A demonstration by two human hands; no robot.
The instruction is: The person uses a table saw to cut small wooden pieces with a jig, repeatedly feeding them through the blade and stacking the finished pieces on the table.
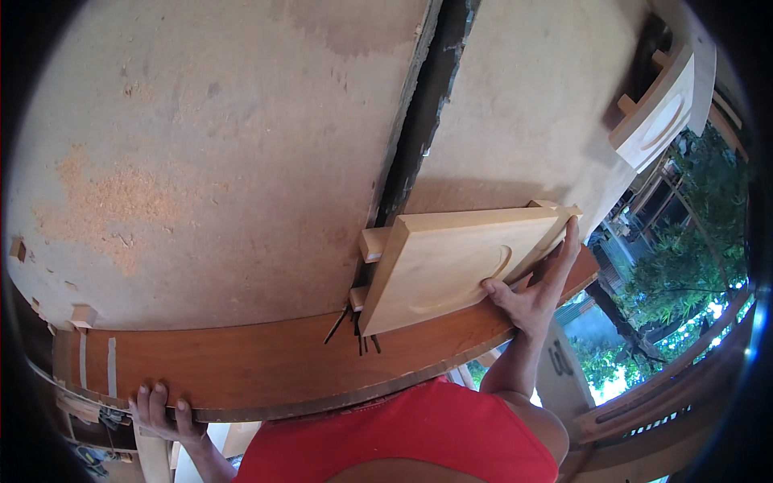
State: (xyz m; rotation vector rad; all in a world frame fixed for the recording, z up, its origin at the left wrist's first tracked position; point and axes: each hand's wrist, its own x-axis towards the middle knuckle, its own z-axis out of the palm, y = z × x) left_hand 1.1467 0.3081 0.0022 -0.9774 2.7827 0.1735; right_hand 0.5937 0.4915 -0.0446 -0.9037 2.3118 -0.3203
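Observation:
A pale wooden panel (pixel 451 262) with a shallow carved curve in its face stands tilted at the front of the workbench. My right hand (pixel 535 302) holds its right end, with the thumb against the face and a finger stretched along the end edge. The other fingers are partly hidden. Under the panel runs a long reddish-brown board (pixel 266 366) along the bench's near side. At its left end, my left hand (pixel 165 414) has its fingers curled over the near edge; the thumb is out of sight.
Small wooden blocks (pixel 374 243) and thin dark rods (pixel 360 334) are beside the panel's left end. A dark gap (pixel 415 121) splits the benchtop (pixel 266 105). Wood shavings (pixel 121 205) lie at left. Another carved panel (pixel 656 121) is at the far right.

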